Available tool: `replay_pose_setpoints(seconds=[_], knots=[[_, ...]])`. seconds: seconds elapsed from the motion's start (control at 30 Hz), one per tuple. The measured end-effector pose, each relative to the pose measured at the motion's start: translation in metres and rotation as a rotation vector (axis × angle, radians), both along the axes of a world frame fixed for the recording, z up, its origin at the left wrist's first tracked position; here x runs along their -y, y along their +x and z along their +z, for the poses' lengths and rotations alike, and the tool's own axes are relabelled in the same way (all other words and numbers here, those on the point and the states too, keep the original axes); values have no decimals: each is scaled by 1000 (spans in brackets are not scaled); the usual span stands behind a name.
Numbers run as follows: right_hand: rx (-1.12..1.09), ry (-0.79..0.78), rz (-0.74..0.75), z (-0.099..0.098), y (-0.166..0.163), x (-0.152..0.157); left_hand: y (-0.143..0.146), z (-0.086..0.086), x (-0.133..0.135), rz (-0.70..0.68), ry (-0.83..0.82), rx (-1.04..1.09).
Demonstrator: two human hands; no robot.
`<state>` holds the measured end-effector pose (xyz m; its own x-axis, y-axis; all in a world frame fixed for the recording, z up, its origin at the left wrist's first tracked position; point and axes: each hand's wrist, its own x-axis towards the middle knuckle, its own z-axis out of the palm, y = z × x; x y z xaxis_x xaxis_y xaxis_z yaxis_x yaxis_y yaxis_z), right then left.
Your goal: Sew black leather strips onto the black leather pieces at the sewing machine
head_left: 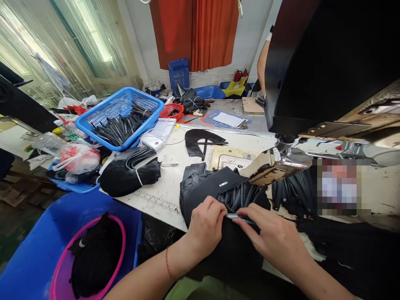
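My left hand (204,227) pinches the edge of a black fabric piece (215,187) lying at the near edge of the worktable. My right hand (271,237) holds a small metal tool (238,217), its tip meeting the fabric beside my left thumb. Both hands touch at the same spot on the black piece. Black strips (237,196) fan out just behind my fingers, under the arm of a sewing machine (300,154).
A blue basket of black strips (117,118) stands at the back left, with a stack of black pieces (128,173) in front of it. A pink basin (90,254) in a blue tub sits lower left. Another person's arm (262,66) shows far back.
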<state>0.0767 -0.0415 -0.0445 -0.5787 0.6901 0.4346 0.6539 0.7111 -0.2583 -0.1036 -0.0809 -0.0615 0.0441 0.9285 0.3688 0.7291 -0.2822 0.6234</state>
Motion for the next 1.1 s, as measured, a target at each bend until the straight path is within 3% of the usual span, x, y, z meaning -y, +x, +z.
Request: replay_pose_setpoints(seconds=[0.2,0.3,0.47,0.6,0.83,0.93,1.1], knots=[[-199,-191,-128,-5,19,-12,-1,-4,0,77,24,65],[-285,-257,-181,-15,33,-13,-1,1,0,0,-17,44],[-299,-301,-60,-25,32,2,6,13,-5,-111,-152,-270],[-301,-313,-25,-21,22,15,15,16,-14,-241,-144,-503],[-350,-380,-93,-26,26,26,26,8,-21,-295,-87,-585],[-366,-371,-113,-32,27,27,24,9,-22,-264,-72,-473],[-246,-523,-90,-25,18,16,6,17,-26,-17,-77,134]])
